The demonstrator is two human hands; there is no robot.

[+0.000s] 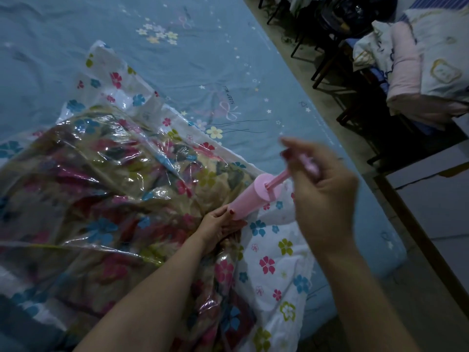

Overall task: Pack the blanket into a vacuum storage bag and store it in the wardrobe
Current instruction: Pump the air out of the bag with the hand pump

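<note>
Air is being drawn from the soft, slippery bag (106, 158) by the pump (250, 199), steadied at its base by the left hand (219, 228) while its handle is gripped by the right hand (322, 194).

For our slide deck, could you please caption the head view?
Left hand steadies a pink hand pump on the blanket-filled vacuum bag while the right hand grips its handle.

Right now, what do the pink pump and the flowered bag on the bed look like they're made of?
The pink pump looks like smooth matte plastic: even colour, soft sheen, rigid tube and rod. The flowered bag looks like thin glossy plastic film: sharp glints, crinkled folds, and the blanket shows through its clear part. The white printed part may be the same film, though that is less certain.
</note>
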